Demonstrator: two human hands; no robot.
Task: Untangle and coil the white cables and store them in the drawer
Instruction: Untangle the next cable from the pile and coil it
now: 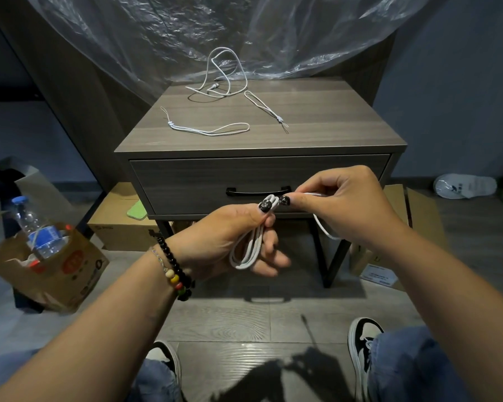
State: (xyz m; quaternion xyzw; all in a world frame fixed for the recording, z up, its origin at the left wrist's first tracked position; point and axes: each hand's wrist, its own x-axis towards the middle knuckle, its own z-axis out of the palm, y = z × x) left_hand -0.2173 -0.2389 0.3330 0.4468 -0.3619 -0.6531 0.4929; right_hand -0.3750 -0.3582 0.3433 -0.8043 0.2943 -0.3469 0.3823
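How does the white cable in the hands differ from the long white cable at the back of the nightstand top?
The cable in the hands is gathered into neat hanging loops; the long cable at the back sprawls loose and partly arches up. The first is pinched by the left hand and right hand, in front of the closed drawer; the second lies untouched on the nightstand top. Both are white.

A white cable (246, 248) is folded into several long loops that hang from the left hand (230, 236), its thumb pressing the top of the bundle; a free strand runs across to the right hand (340, 198), which pinches it, then droops below that hand. Beyond both hands, on the surface (317, 117), lie a loose tangled white cable (224, 79) and two thin white looped cords (206, 129) (266, 107), apart from each other. Just behind the hands, the drawer (201, 181) is closed.
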